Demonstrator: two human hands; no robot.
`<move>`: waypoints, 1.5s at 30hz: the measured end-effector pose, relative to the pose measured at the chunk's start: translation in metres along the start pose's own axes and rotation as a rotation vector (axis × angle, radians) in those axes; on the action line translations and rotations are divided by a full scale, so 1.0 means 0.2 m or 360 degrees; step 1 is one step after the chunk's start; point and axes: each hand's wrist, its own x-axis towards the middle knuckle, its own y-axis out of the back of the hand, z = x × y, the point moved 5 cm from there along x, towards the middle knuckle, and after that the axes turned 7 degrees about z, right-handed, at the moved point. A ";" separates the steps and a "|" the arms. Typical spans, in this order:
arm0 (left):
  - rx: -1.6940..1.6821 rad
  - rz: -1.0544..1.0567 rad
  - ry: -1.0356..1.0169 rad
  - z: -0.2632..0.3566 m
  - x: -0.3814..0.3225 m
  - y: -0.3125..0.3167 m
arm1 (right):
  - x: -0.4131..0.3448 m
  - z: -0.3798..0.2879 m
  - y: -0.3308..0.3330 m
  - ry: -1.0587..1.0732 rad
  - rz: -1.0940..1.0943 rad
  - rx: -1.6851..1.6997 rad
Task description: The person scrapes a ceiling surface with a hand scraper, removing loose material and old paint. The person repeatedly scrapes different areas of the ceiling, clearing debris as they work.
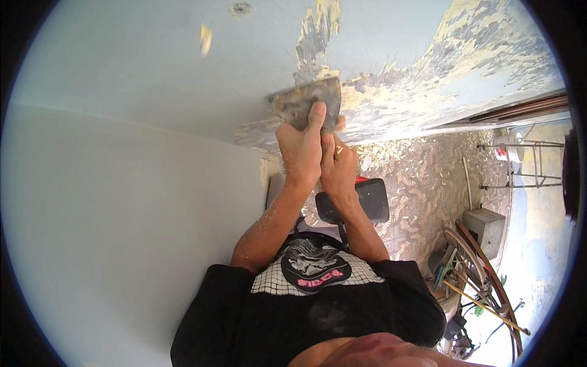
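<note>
A wide metal scraper (298, 103) rests with its broad edge against the blue painted wall (183, 91). On its blade lies the thumb of my left hand (300, 151), whose fingers close around the tool's lower part. My right hand (338, 163) is closed just beside and below it, on the handle, which the hands mostly hide. Around the blade the wall shows rough scraped patches (390, 91) of cream and grey. A pale chip (205, 40), blurred, shows at the upper left.
A plain wall (114, 206) stands close on my left. Flakes litter the patterned floor (412, 169). Below my forearms is a black padded object (373, 202). To the right are a metal rack (536, 174), a bucket (511, 149), a grey box (484, 229) and bicycle parts (467, 261).
</note>
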 end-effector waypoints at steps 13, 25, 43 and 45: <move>-0.0286 0.0180 -0.0085 0.24 -0.03 -0.06 | -0.01 -0.04 -0.02 0.0094 -0.0078 0.0014; 0.0115 0.0114 -0.0172 0.01 0.00 0.08 | -0.06 0.03 -0.08 0.0097 0.0104 0.0106; 0.0017 0.0168 -0.0540 0.30 0.03 0.08 | 0.00 -0.12 -0.07 -0.0099 -0.0090 0.0094; -0.0045 0.0066 -0.0473 0.27 0.06 0.10 | 0.01 -0.12 -0.07 -0.0084 -0.0075 0.0094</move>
